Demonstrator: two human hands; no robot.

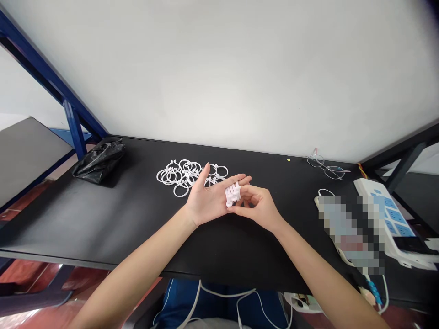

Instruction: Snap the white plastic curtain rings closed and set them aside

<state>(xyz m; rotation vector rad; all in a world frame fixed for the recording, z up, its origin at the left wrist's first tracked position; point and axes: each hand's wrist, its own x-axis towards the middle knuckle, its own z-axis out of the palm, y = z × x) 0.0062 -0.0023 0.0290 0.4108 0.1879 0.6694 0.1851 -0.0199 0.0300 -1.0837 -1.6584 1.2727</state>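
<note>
My left hand (209, 196) is held palm up over the black table (103, 219), fingers stretched out and together. Across its fingers lies a small bunch of white plastic clips (232, 193). My right hand (258, 205) meets it from the right, with thumb and fingers pinched on that bunch. Just behind my left hand, a pile of several white plastic rings (187, 176) lies on the table.
A crumpled black plastic bag (99, 160) sits at the table's back left. Wire-framed glasses (325, 167) lie at the back right. A white power strip (387, 214) and cables occupy the right end. A blue frame post (73, 125) stands at the left.
</note>
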